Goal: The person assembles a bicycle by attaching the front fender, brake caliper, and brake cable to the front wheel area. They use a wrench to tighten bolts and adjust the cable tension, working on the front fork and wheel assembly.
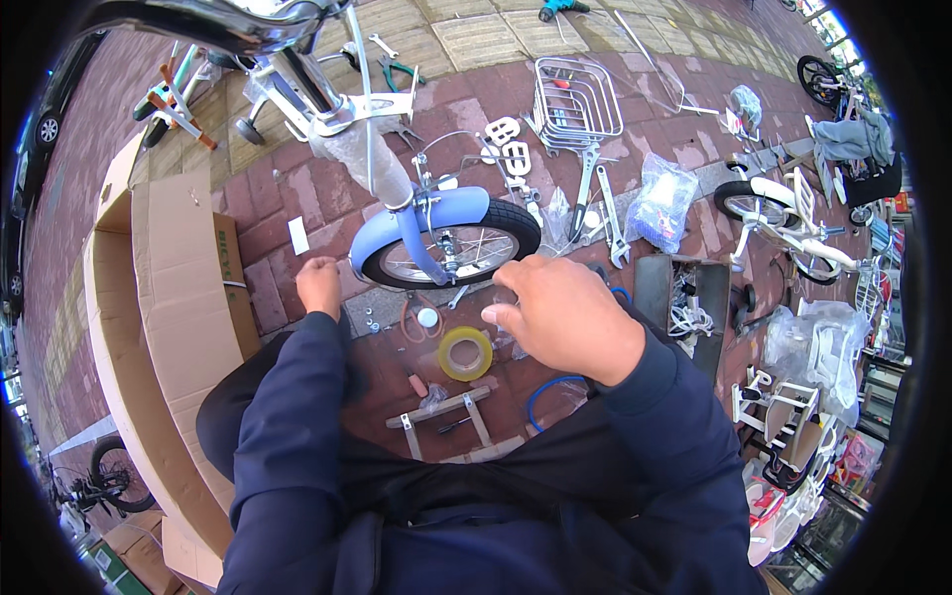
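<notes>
In front of me a small bicycle's front wheel (511,220), with a black tyre and silver spokes, sits under a light blue mudguard (466,205) and a blue fork (424,256). My left hand (319,287) is closed, left of the mudguard; its curled fingers hide whatever may be in them. Beside the tyre's lower right is my right hand (570,312), its fingers curled downward and its thumb a little apart from the forefinger. What it grips, if anything, is out of sight. Above the wheel rise the wrapped head tube (369,164) and the chrome handlebar (263,30).
A yellow tape roll (465,354) and red-handled scissors (409,322) lie before me. An open cardboard box (188,288) stands left. Adjustable wrenches (610,218), a wire basket (577,104), a bagged part (662,203) and a metal toolbox (652,288) lie right; a white bicycle (793,223) beyond.
</notes>
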The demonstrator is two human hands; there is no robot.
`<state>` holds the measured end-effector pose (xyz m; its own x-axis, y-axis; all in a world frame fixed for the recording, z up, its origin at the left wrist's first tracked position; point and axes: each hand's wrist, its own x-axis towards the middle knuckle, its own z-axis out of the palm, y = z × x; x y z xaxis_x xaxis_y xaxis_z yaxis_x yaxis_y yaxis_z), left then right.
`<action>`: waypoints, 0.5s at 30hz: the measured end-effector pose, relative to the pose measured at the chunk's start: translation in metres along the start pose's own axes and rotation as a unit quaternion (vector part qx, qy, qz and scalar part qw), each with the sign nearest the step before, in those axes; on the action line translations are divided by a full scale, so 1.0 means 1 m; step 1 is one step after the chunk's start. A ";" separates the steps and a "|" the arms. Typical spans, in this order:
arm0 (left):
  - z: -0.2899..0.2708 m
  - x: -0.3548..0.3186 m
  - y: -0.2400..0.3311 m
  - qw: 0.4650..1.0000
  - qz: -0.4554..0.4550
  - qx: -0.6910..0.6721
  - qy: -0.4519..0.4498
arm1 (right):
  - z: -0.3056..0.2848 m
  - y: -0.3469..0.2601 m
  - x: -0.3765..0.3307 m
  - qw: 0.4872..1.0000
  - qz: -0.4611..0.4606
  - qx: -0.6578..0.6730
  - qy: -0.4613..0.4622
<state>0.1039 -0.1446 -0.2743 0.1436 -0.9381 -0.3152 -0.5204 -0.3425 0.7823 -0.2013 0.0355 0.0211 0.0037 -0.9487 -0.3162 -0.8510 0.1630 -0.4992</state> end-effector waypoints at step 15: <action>0.049 -0.074 -0.179 0.952 -0.093 0.293 0.006 | -0.005 0.022 -0.046 0.985 0.029 0.102 -0.139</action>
<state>0.1452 -0.0118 -0.4177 0.2872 -0.8654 -0.4106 -0.8642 -0.4190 0.2785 -0.2228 0.0810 0.0282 0.1270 -0.8301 -0.5430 -0.7304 0.2922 -0.6174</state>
